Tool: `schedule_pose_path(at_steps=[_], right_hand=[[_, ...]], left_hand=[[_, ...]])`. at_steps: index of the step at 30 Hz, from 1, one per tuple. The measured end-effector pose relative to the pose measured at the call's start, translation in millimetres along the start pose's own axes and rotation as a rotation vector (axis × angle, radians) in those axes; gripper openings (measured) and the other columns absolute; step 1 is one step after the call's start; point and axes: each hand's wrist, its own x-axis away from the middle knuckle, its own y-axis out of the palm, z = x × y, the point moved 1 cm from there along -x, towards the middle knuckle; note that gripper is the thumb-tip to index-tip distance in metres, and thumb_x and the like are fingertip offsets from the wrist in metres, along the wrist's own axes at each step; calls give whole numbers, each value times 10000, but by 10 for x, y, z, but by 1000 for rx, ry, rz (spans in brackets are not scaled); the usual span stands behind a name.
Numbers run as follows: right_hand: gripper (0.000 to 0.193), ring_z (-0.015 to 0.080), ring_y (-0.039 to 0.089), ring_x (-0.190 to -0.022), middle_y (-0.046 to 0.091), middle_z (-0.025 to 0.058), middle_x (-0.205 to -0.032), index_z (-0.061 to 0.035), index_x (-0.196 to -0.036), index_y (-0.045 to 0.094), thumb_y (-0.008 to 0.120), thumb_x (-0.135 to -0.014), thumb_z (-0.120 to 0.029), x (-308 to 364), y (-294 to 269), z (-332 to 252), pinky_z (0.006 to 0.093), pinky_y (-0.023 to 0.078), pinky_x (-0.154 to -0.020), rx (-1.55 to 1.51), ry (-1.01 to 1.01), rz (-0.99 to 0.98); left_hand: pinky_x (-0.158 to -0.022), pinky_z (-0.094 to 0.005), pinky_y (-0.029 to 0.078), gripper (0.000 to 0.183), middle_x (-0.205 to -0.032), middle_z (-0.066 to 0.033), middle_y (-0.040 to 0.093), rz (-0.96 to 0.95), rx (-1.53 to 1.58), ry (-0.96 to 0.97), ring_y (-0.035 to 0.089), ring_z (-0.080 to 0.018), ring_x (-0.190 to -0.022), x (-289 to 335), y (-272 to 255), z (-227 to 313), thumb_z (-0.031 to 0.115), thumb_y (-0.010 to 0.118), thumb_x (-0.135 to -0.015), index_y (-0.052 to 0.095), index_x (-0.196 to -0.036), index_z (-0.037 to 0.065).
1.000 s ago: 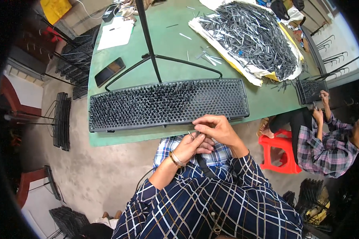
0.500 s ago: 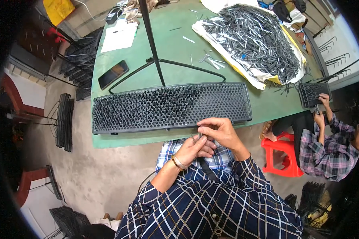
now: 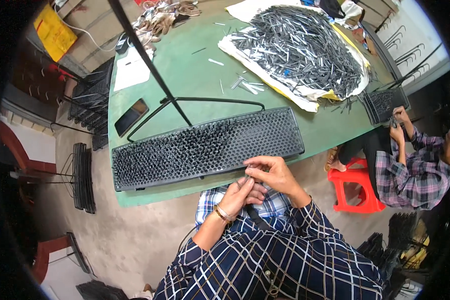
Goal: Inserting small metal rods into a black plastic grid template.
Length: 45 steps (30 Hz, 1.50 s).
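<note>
My left hand [image 3: 239,199] is closed around a few thin grey strips, mostly hidden by its curled fingers. Thumb and fingertips of my right hand [image 3: 274,175] pinch at the upper ends of these strips, so both hands meet just off the table edge. Directly beyond them lies a long black perforated rack [image 3: 265,134] with rows of round holes. Dark pieces stand upright in the holes of its left and middle part, while the right-hand holes look bare. A black rod frame [image 3: 150,62] rises from the rack's far side.
On the green table [image 3: 195,75] a white sack [image 3: 305,102] spills a heap of dark strips [image 3: 305,50]. A phone [image 3: 131,117] and white paper [image 3: 132,70] lie at left. At right, a co-worker in a plaid shirt [image 3: 410,172] handles a similar rack near a red stool [image 3: 352,190].
My view has turned slightly, so the rack and table appear tilted and shifted left. My hands stay together at the strips, with the right fingers still pinching.
</note>
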Motion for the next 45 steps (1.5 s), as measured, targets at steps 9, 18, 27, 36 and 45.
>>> schedule_pose_path(at_steps=[9,18,27,36,45], right_hand=[[220,38,557,-646,647,28,-736,32,-996,639,643,-819,-100,58,-127,79,196,457,-581,-146,30,39],[296,70,569,-666,656,101,-906,-9,-1156,553,568,-882,-118,63,-397,79,184,458,-583,-273,55,201],[460,108,518,-660,596,72,-994,-55,-1282,392,464,-931,-343,87,-1478,59,238,417,-597,-1247,-178,425],[472,96,489,-636,596,67,-981,-58,-1243,444,485,-911,-391,343,-1463,339,236,403,-594,-1409,-186,396],[733,219,565,-814,397,223,-1312,-87,-1326,223,509,-842,-557,457,-1665,200,323,447,-711,-1548,-387,435]], left_hand=[[-690,-265,528,341,-946,-136,607,41,-57,-61,611,-160,-769,-59,154,22,317,375,-969,461,-1092,12],[-656,-260,540,322,-895,-146,621,41,-38,-61,615,-156,-716,-185,231,30,277,404,-965,474,-1099,-7],[-608,-278,536,299,-859,-135,628,103,-80,-75,592,-141,-672,-214,294,16,275,446,-948,492,-1076,9],[-586,-274,535,277,-866,-136,627,119,-142,-130,594,-144,-669,-259,424,-15,242,449,-949,495,-1083,5],[-591,-249,539,284,-860,-130,632,134,-102,-177,604,-134,-638,-295,481,-48,238,450,-947,500,-1072,-12]])
